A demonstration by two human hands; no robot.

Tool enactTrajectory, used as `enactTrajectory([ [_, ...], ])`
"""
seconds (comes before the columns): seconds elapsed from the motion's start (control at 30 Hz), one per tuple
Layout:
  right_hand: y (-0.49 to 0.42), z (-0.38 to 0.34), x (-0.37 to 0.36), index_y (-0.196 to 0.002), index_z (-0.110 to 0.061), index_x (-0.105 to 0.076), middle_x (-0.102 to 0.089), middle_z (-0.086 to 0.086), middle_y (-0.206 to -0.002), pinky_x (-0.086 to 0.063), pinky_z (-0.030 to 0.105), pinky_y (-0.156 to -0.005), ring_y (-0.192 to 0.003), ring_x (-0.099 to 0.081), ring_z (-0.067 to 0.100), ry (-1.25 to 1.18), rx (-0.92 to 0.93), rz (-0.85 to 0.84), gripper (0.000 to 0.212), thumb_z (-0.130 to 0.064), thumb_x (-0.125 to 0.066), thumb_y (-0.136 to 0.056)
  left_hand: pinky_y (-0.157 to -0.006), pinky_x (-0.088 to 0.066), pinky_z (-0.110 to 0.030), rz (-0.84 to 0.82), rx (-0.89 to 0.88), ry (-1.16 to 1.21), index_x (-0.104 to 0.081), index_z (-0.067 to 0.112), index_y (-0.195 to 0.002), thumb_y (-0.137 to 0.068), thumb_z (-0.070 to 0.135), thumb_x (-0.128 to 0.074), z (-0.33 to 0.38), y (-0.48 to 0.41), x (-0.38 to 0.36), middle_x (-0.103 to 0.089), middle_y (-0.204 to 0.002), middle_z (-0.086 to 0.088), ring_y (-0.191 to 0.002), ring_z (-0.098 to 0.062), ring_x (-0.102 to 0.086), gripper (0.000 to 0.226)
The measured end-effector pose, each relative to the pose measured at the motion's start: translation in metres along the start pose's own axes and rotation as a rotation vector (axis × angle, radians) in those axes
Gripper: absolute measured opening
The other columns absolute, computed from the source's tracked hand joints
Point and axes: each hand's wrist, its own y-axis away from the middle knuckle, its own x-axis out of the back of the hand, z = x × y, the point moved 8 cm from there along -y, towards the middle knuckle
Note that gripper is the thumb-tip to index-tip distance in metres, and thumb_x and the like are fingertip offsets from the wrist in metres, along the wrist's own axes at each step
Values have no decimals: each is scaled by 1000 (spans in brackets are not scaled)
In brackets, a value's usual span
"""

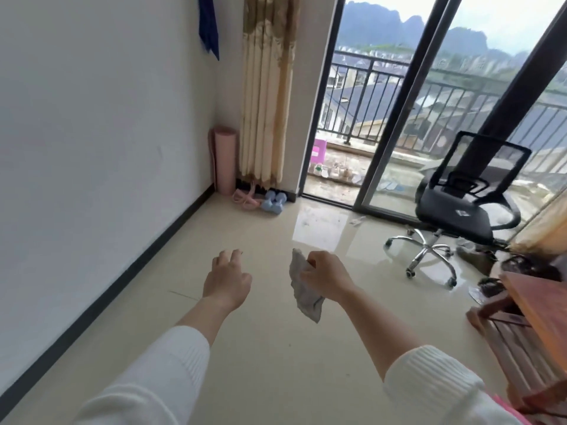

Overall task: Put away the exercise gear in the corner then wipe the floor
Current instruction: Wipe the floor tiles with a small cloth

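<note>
A rolled pink exercise mat (224, 159) stands upright in the far corner against the wall. Beside it on the floor lie a pink resistance band (245, 198) and two light blue dumbbells (274, 201). My right hand (325, 276) is held out over the beige tiled floor (276, 348), shut on a crumpled grey cloth (303, 286) that hangs down from it. My left hand (225, 280) hovers to the left of the cloth, palm down, fingers apart and holding nothing. Both arms wear white sleeves.
A black mesh office chair (466, 204) on a chrome wheeled base stands at right by the sliding glass door (399, 118). A beige curtain (267, 87) hangs beside the corner. Wooden furniture (534, 305) sits at the right edge. White wall with dark skirting runs along the left.
</note>
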Motion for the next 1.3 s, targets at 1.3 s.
enactTrajectory([
  [1.3,-670,-32,-532,-73,-18,-48,-55,-1,-72,-31,26,-47,-65,-52,20,548,773,-657,27,-32,-37,-93,-101,-42,-39,281,1081,223,-30,17,-145,-93,23,-43,-389,-411,-380,-29,-152,-6,-137,-24,-29,53],
])
